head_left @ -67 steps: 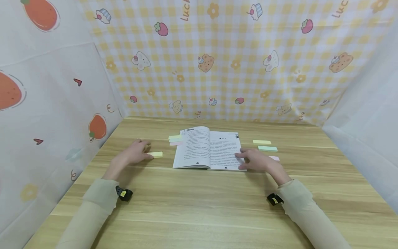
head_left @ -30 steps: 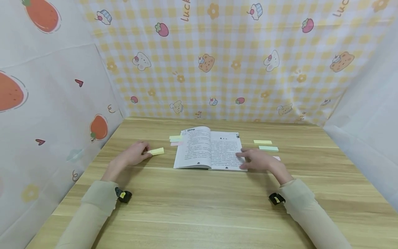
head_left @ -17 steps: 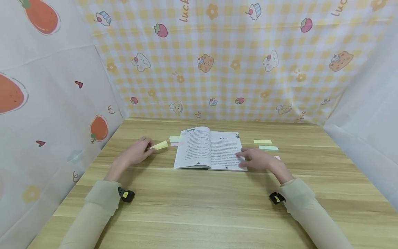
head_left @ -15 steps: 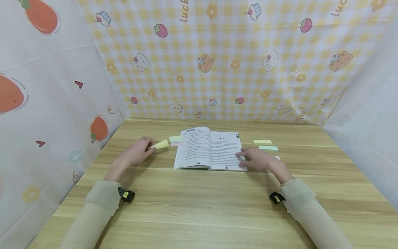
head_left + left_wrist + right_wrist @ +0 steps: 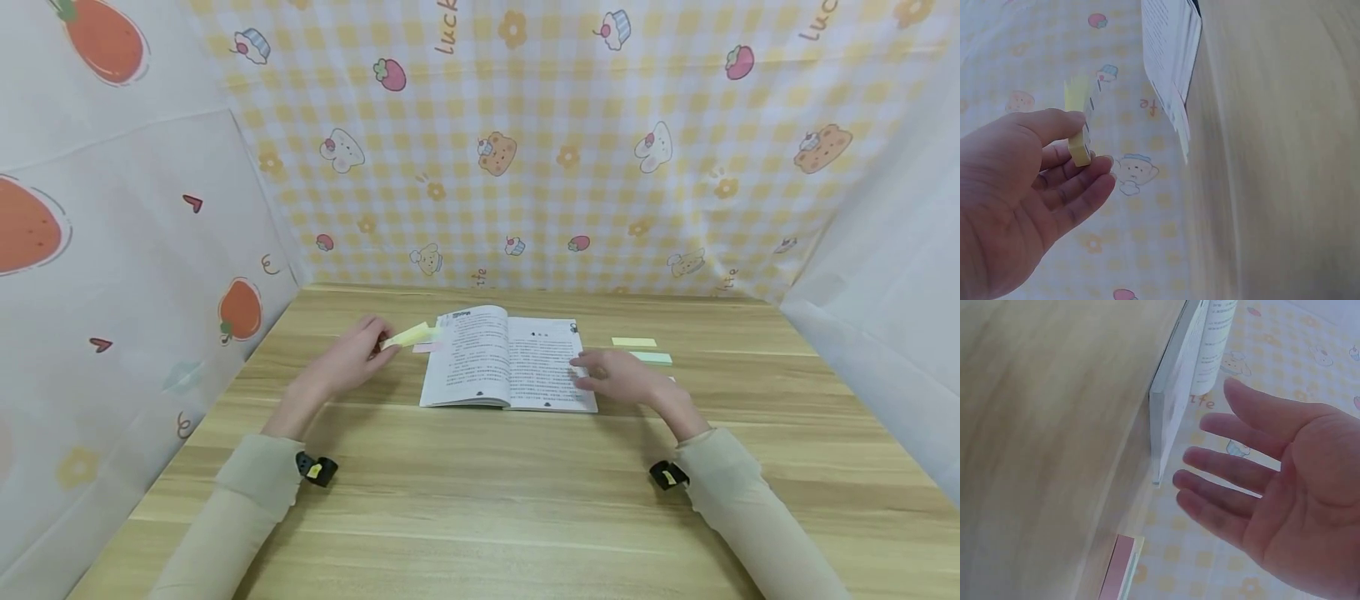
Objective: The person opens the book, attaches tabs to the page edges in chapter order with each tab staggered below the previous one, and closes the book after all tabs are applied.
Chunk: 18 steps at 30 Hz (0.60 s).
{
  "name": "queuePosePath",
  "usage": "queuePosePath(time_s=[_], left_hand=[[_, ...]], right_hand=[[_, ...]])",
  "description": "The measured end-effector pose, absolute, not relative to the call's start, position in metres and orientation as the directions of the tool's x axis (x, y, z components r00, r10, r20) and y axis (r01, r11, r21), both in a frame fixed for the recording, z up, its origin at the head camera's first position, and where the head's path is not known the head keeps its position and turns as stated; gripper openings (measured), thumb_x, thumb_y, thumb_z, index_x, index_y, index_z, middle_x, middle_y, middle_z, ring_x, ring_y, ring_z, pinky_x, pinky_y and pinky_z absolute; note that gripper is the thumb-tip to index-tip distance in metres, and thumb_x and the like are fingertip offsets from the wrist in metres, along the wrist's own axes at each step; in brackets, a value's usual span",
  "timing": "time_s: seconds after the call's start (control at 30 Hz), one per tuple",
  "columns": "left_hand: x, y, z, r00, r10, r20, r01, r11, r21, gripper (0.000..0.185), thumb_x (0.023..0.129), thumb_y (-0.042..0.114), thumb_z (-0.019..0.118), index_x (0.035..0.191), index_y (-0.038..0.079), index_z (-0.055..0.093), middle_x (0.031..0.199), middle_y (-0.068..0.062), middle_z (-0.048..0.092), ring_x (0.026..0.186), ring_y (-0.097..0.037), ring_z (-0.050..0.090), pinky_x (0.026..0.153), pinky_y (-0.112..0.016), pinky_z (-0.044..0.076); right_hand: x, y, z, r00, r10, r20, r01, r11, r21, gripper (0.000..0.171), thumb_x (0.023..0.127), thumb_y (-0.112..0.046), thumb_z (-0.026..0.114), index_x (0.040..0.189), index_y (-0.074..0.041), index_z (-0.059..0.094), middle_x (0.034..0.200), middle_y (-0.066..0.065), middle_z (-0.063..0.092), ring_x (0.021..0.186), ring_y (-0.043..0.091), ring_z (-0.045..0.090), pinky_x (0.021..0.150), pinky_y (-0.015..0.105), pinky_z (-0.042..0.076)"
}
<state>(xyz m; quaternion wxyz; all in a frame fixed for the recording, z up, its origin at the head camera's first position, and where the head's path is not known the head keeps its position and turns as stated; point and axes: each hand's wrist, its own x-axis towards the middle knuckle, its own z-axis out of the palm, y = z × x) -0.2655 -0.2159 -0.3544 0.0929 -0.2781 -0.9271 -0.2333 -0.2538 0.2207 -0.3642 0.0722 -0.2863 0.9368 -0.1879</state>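
My left hand (image 5: 352, 357) pinches a yellow pad of sticky notes (image 5: 408, 335) between thumb and fingers, raised off the table left of the book. In the left wrist view the pad's (image 5: 1076, 122) upper leaves fan apart. An open book (image 5: 468, 358) lies mid-table. Pink (image 5: 427, 347) and green sticky strips stick out from its left page edge, partly behind the held pad. Over the right page's edge is my right hand (image 5: 618, 375), fingers spread and holding nothing. The right wrist view shows its fingertips (image 5: 1188, 500) beside the book (image 5: 1175, 406), seemingly apart from the page.
Right of the book lie a yellow sticky pad (image 5: 633, 342) and a green one (image 5: 652, 358). A pink pad (image 5: 1116, 569) there is mostly hidden by my right hand in the head view. Patterned cloth (image 5: 570, 192) hangs behind the wooden table (image 5: 480, 500).
My left hand took hold of the yellow pad on the table, lifted it and carried it right toward the book's left edge. My right hand rose slightly over the page.
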Motion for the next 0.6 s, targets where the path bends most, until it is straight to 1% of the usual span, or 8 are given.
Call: queuePosePath(time_s=[0.13, 0.23, 0.4, 0.6], left_hand=[[-0.263, -0.208, -0.350, -0.819, 0.480, 0.314, 0.571, 0.732, 0.372, 0.014, 0.099, 0.008, 0.064, 0.106, -0.003, 0.060, 0.096, -0.011, 0.055, 0.082, -0.022, 0.051, 0.069, -0.034, 0.048], [-0.261, -0.202, -0.347, -0.814, 0.490, 0.313, 0.579, 0.728, 0.366, 0.014, 0.098, 0.009, 0.065, 0.106, -0.003, 0.060, 0.095, -0.010, 0.054, 0.082, -0.020, 0.051, 0.068, -0.032, 0.047], [-0.257, -0.192, -0.340, -0.788, 0.521, 0.328, 0.614, 0.705, 0.355, 0.014, 0.099, 0.009, 0.065, 0.106, -0.002, 0.060, 0.094, -0.009, 0.054, 0.080, -0.019, 0.050, 0.066, -0.030, 0.047], [-0.256, -0.181, -0.336, -0.762, 0.554, 0.335, 0.646, 0.678, 0.350, 0.016, 0.099, 0.010, 0.064, 0.108, -0.002, 0.059, 0.095, -0.010, 0.056, 0.080, -0.018, 0.050, 0.066, -0.030, 0.047]], right_hand=[[-0.254, 0.219, -0.362, -0.841, -0.538, 0.056, -0.513, 0.762, -0.395, 0.040, 0.099, -0.016, 0.065, 0.132, 0.007, 0.061, 0.134, 0.025, 0.061, 0.127, 0.044, 0.054, 0.105, 0.058, 0.043], [-0.254, 0.219, -0.360, -0.843, -0.527, 0.109, -0.522, 0.752, -0.403, 0.040, 0.098, -0.014, 0.065, 0.132, 0.008, 0.061, 0.131, 0.024, 0.063, 0.124, 0.043, 0.057, 0.103, 0.058, 0.044], [-0.255, 0.220, -0.354, -0.857, -0.496, 0.139, -0.505, 0.753, -0.421, 0.040, 0.099, -0.015, 0.065, 0.134, 0.004, 0.061, 0.132, 0.022, 0.063, 0.123, 0.043, 0.058, 0.101, 0.058, 0.046], [-0.254, 0.220, -0.346, -0.845, -0.497, 0.198, -0.531, 0.733, -0.425, 0.038, 0.099, -0.014, 0.065, 0.133, 0.002, 0.063, 0.132, 0.020, 0.063, 0.120, 0.042, 0.060, 0.097, 0.057, 0.049]])
